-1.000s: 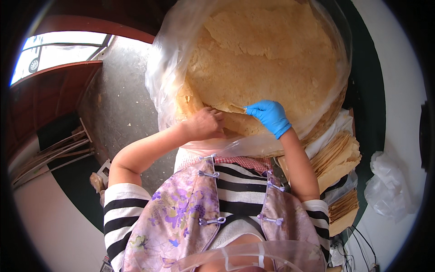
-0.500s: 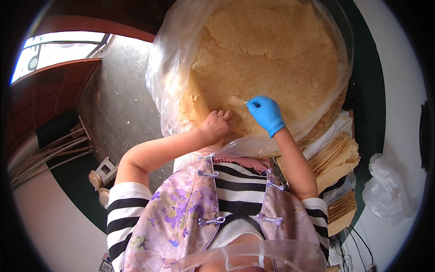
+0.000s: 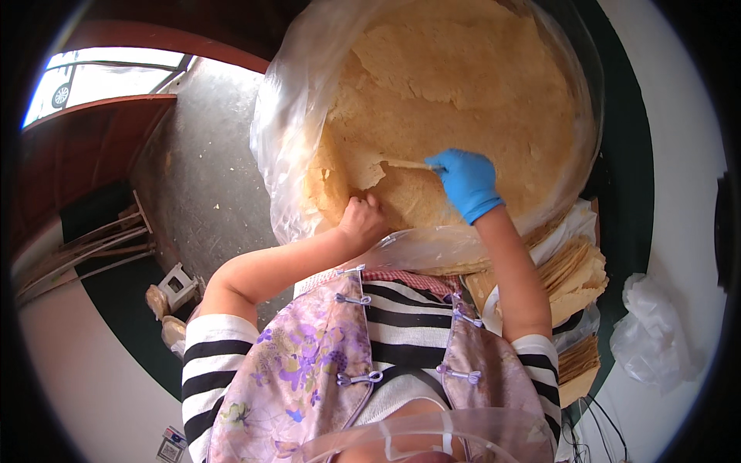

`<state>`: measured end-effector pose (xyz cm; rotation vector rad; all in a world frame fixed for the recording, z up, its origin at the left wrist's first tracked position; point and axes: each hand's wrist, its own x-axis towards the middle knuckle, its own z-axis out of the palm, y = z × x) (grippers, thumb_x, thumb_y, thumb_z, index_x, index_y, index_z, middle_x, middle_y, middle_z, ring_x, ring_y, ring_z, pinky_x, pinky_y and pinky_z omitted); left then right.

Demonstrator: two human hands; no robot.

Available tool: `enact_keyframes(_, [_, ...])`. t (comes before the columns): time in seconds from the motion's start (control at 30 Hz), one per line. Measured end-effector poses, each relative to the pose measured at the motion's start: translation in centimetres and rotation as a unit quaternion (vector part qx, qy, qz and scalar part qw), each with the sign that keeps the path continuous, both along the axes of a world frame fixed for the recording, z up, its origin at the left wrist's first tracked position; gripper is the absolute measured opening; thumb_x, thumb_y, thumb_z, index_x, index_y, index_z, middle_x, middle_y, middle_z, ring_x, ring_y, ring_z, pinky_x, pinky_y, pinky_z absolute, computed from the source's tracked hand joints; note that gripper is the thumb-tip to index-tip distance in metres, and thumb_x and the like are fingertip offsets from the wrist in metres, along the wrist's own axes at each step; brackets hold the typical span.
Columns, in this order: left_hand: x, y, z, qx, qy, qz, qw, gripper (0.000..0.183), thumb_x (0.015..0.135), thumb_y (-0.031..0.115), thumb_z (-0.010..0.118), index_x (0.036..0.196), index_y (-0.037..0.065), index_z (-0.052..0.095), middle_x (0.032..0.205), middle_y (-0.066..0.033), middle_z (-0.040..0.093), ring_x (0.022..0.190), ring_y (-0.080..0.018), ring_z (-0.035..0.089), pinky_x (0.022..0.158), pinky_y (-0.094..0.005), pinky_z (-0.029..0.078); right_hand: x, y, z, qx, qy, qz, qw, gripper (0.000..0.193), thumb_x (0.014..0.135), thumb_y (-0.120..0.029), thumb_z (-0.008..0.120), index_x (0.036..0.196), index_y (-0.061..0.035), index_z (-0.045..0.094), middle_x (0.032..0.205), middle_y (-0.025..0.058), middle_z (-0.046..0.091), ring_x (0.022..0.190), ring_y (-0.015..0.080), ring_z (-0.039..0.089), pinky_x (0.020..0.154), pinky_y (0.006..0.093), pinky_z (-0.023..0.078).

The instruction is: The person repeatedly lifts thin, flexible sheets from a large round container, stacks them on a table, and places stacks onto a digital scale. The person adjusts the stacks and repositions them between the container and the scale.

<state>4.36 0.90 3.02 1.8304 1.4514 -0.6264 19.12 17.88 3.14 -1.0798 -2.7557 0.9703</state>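
A big round stack of thin, tan flatbread sheets (image 3: 463, 108) lies before me in a clear plastic bag (image 3: 287, 116). My right hand (image 3: 468, 184), in a blue glove, is closed on the end of a narrow, raised flatbread strip (image 3: 409, 163). That strip runs left to a lifted, ragged flap (image 3: 369, 171) of the top sheet. Just below the flap, my bare left hand (image 3: 364, 221) rests at the near edge of the stack with its fingers curled in. Whatever those fingertips grip is hidden. Along the left side, a sheet edge curls up against the plastic.
More folded flatbread (image 3: 571, 274) is piled at the right, close to my right forearm. A crumpled clear plastic bag (image 3: 652, 332) lies farther right, with black cables (image 3: 606, 417) below it. To the left are a small white stool (image 3: 179, 287) and thin rods (image 3: 93, 255).
My gloved right hand has moved slightly right and up, drawing out a longer strip and raising the ragged flap. My left hand has shifted a little down and left.
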Motion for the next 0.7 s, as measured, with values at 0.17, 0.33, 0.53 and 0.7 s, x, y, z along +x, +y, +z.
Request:
enact_keyframes(0.17, [-0.1, 0.0, 1.2, 0.007, 0.023, 0.105, 0.994, 0.043, 0.082, 0.039, 0.057, 0.103, 0.001, 0.06, 0.1, -0.016, 0.056, 0.09, -0.0275, 0.061, 0.074, -0.0399, 0.049, -1.8, 4.8, 4.6, -0.002, -0.021, 0.037, 0.999, 0.017, 0.076, -0.02, 0.066, 0.09, -0.0106, 0.068, 0.088, 0.0106, 0.066, 0.079, 0.0304, 0.062, 0.069, 0.0381, 0.05])
enact_keyframes(0.33, [-0.4, 1.2, 1.6, -0.031, -0.015, 0.14, 0.99, 0.053, 0.08, 0.04, 0.06, 0.116, 0.002, 0.053, 0.113, -0.0174, 0.054, 0.096, -0.0318, 0.06, 0.078, -0.0422, 0.049, -0.6, 9.3, 7.7, 0.024, 0.002, -0.003, 1.0, 0.016, 0.078, -0.018, 0.063, 0.089, -0.0058, 0.066, 0.087, 0.0134, 0.065, 0.077, 0.0283, 0.062, 0.07, 0.0344, 0.049])
enact_keyframes(0.53, [-1.2, 7.8, 2.6, 0.342, -0.072, 0.201, 0.915, 0.058, 0.073, 0.025, 0.07, 0.123, 0.007, 0.049, 0.136, -0.0173, 0.039, 0.122, -0.0333, 0.041, 0.101, -0.045, 0.034, -0.8, 16.3, 9.1, -0.07, -0.008, -0.017, 0.997, 0.019, 0.077, -0.017, 0.064, 0.088, -0.0017, 0.065, 0.083, 0.0135, 0.065, 0.078, 0.0242, 0.061, 0.07, 0.0308, 0.048])
enact_keyframes(0.7, [-0.9, 15.2, 1.8, 0.479, -0.108, 0.21, 0.845, 0.054, 0.074, 0.023, 0.068, 0.122, 0.008, 0.05, 0.135, -0.0152, 0.039, 0.125, -0.032, 0.037, 0.104, -0.0475, 0.029, -4.8, 23.5, 8.7, 0.032, -0.007, 0.161, 0.986, 0.025, 0.074, -0.021, 0.066, 0.089, -0.001, 0.064, 0.086, 0.0122, 0.065, 0.084, 0.0259, 0.061, 0.076, 0.034, 0.047])
